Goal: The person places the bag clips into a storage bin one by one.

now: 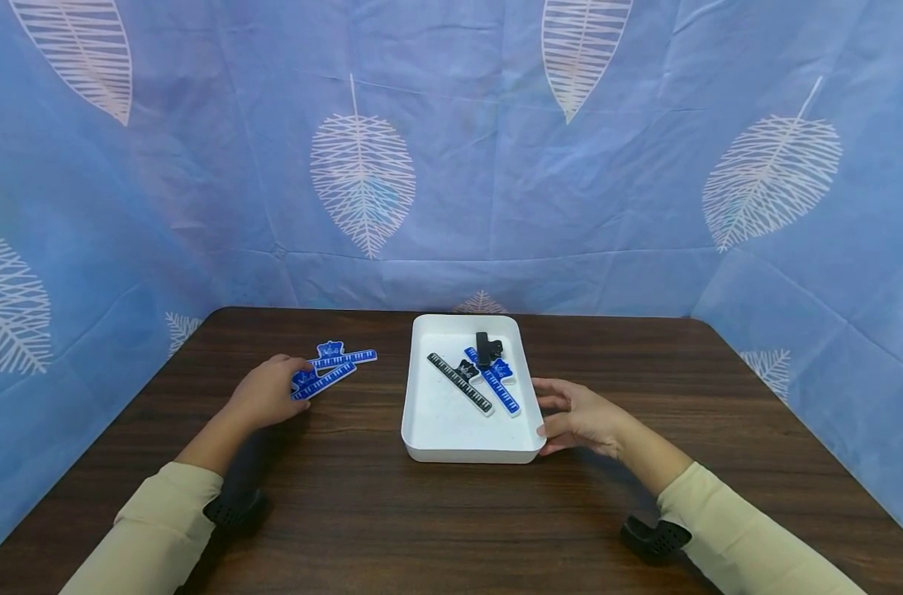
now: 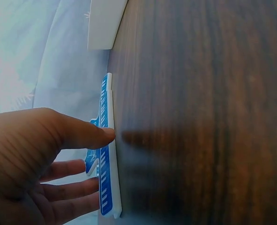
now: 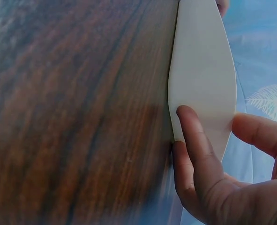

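Your left hand (image 1: 268, 392) is closed over the left end of the nearer blue piano-key-patterned clip (image 1: 330, 381), thumb along its near edge and fingers on the far side, pinching it just at the tabletop. A second blue clip with white key markings (image 1: 356, 358) lies right behind it, their patterned bars almost meeting at an angle. Your right hand (image 1: 581, 417) has its fingers spread apart, slightly bent, with fingertips touching the outer right wall of the shallow white rectangular tray (image 1: 432, 426) close to its near corner. Inside that tray, you have a black clip with white keys (image 1: 460, 383) lying diagonally, a blue keyed clip (image 1: 502, 394) beside it to the right, and another black clip (image 1: 484, 349) resting over the blue one's far end. The tray sits on the dark brown wood-grain table (image 1: 451, 529), well apart from the two blue clips at your left hand.
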Motion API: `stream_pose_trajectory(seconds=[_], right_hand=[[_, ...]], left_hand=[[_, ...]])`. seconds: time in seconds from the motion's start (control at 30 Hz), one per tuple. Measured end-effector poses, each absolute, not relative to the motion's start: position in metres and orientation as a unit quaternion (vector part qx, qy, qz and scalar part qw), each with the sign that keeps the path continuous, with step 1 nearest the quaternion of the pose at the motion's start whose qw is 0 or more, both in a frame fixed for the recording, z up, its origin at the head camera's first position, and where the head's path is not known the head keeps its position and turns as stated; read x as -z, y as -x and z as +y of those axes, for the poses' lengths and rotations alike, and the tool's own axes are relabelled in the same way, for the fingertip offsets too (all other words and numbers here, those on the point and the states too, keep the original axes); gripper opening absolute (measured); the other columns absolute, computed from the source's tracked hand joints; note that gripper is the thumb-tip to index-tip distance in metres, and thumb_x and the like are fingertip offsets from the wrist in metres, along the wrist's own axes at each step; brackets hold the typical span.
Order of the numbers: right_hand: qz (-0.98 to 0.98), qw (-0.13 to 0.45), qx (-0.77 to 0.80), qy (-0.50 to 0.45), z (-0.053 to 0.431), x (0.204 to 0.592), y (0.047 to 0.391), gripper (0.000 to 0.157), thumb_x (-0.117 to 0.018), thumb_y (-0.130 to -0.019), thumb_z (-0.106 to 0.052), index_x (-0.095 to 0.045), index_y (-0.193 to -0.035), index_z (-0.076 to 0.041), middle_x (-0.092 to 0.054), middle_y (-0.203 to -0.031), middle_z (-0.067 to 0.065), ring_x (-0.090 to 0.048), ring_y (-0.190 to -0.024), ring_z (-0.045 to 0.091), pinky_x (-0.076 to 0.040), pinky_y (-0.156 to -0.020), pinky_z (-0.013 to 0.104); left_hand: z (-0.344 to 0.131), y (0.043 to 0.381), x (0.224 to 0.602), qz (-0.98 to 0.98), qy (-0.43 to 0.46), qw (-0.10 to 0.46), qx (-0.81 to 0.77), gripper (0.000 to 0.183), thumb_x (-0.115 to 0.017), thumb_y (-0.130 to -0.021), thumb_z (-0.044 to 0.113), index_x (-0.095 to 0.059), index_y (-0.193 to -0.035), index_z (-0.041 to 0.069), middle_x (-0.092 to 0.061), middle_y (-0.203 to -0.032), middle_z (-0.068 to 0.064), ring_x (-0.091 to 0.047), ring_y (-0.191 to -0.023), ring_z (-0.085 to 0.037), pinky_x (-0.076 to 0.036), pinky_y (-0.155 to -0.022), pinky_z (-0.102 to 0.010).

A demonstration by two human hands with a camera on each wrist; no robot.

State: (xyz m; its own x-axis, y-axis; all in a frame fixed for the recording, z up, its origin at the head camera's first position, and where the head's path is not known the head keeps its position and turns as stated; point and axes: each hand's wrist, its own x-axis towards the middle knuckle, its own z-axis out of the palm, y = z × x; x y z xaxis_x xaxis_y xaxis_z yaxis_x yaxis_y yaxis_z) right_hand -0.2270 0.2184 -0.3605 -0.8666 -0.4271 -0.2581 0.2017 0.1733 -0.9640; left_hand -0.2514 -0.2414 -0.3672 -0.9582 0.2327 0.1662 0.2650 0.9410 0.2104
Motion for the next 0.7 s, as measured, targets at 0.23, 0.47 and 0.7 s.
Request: stream_pose_trajectory(seconds=[0.23,0.47,0.7], right_hand=[[0.731,0.231,0.638,0.064,0.217,0.362,0.227,0.088,-0.068,-0.079,0.011,-0.019,-0.152,0.001,-0.046,-0.134,0.033,-0.065,-0.098,0.036,-0.057,-0.079,0.051],[0.732,0.228,0.639,0.065,0.217,0.362,0.226,0.087,-0.068,-0.079,0.010,-0.020,-0.151,0.002,-0.047,-0.132,0.033,-0.066,-0.098,0.036,-0.057,-0.079,0.050],[0.732,0.225,0.640,0.063,0.217,0.363,0.225,0.087,-0.068,-0.080,0.010,-0.020,-0.151,0.002,-0.048,-0.130,0.032,-0.066,-0.097,0.034,-0.057,-0.078,0.049]], left_hand=[[-0.239,0.260,0.366,-0.986,0.124,0.048,0.097,0.057,-0.081,-0.079,0.016,-0.059,-0.128,-0.003,-0.060,-0.121,-0.028,-0.058,-0.110,-0.043,-0.047,-0.093,-0.059],[-0.237,0.269,0.366,-0.989,0.111,0.027,0.093,0.056,-0.079,-0.080,0.018,-0.059,-0.128,-0.003,-0.061,-0.119,-0.027,-0.058,-0.110,-0.043,-0.047,-0.094,-0.059],[-0.234,0.271,0.364,-0.990,0.106,0.014,0.092,0.055,-0.079,-0.080,0.016,-0.060,-0.127,-0.002,-0.061,-0.122,-0.027,-0.058,-0.109,-0.042,-0.046,-0.094,-0.060]])
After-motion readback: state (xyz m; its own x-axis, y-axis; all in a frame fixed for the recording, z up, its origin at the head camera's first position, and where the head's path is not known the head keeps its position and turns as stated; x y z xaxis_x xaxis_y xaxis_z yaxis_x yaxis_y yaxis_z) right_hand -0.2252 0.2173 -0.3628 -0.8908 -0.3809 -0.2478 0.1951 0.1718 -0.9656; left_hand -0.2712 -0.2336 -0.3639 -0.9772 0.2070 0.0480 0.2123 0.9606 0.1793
